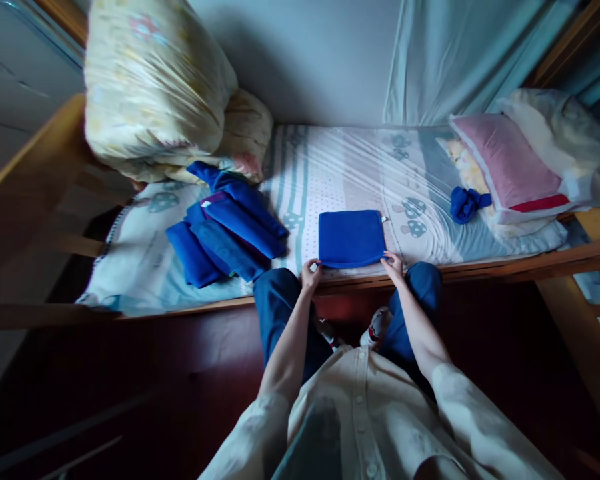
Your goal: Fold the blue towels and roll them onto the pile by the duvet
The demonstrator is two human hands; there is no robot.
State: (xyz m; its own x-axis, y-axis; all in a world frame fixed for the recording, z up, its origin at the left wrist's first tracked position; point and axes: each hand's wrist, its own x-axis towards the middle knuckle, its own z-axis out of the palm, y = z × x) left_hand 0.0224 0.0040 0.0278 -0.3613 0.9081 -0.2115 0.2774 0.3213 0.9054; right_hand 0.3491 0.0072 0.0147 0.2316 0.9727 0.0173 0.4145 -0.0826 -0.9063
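Observation:
A blue cloth (351,237), folded into a neat rectangle, lies flat at the bed's front edge, a small white tag at its upper right. My left hand (311,275) pinches its near left corner. At the near right corner, my right hand (393,267) grips the cloth between thumb and fingers. To the left sits a loose pile of folded blue cloths (230,233), one showing a purple edge and a white label. Farther right, a crumpled blue cloth (464,204) rests beside the pillow.
The bed has a patterned sheet (325,160) and a wooden front rail (510,267). A bulky yellow floral quilt (153,80) is heaped at the back left. A pink pillow (515,157) lies at the right, near a pale curtain (445,60). Dark red floor (190,387) shows below.

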